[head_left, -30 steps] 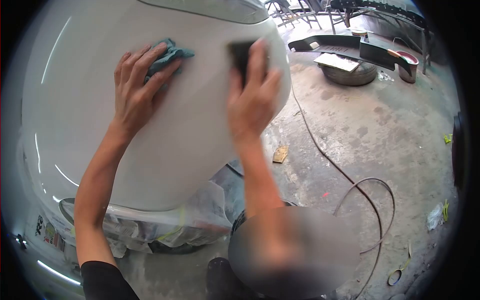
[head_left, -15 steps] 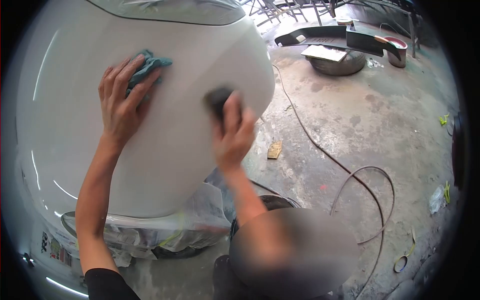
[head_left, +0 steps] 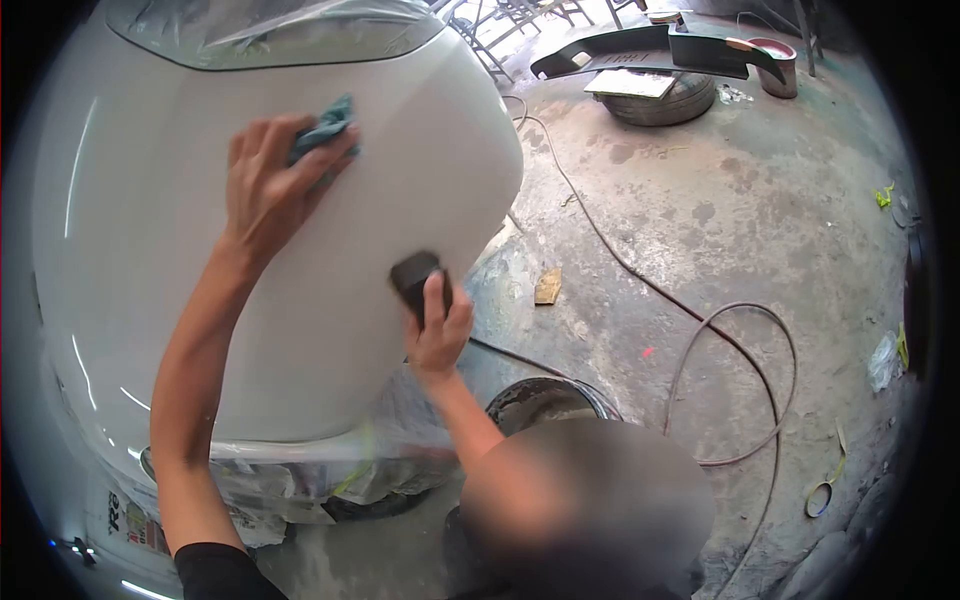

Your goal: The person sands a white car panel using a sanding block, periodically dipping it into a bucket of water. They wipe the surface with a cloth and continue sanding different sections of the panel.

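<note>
A large white car panel (head_left: 300,300) fills the left and centre. My left hand (head_left: 268,180) is closed round a crumpled teal cloth (head_left: 330,128) on the upper part of the panel. Lower down, near the panel's right edge, my right hand (head_left: 440,325) grips a dark block (head_left: 418,278) that lies against the white surface. Clear film (head_left: 280,25) covers the glass above the panel. Masking paper and plastic (head_left: 300,480) hang below its bottom edge.
A black bucket (head_left: 550,390) stands below my right hand. A blurred round shape (head_left: 590,510) hides the lower middle. A hose (head_left: 640,275) loops over the floor. At the back, a black bumper part (head_left: 640,50) rests over a tire (head_left: 660,105) beside a paint bucket (head_left: 782,75).
My right hand has moved down and slightly left with the block. My left hand has moved right with the cloth. The view has shifted, and more of the black bucket shows.
</note>
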Demonstrator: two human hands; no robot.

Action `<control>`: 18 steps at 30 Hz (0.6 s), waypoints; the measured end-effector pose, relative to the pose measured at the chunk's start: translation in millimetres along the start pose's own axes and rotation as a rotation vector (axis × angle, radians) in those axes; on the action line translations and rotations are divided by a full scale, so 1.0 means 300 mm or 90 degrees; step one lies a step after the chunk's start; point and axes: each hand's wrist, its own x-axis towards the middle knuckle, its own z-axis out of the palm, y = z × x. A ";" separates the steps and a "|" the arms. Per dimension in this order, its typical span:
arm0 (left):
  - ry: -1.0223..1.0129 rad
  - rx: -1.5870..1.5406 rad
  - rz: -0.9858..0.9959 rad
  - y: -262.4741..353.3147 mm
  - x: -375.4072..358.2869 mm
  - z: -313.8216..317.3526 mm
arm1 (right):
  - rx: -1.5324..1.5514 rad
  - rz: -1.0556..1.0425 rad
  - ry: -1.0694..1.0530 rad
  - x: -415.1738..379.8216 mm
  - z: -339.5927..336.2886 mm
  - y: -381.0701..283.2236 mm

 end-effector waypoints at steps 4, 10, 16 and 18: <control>0.023 -0.060 0.061 0.000 0.123 0.093 | 0.014 -0.001 -0.028 0.278 -0.028 -0.020; 0.023 -0.075 0.070 0.020 0.182 0.124 | -0.003 0.012 0.004 0.177 -0.013 -0.005; 0.009 -0.079 0.133 -0.080 0.037 0.030 | 0.065 0.105 0.062 0.220 0.007 0.078; -0.015 -0.027 0.134 -0.185 -0.074 -0.050 | 0.076 0.197 0.052 0.362 -0.001 0.130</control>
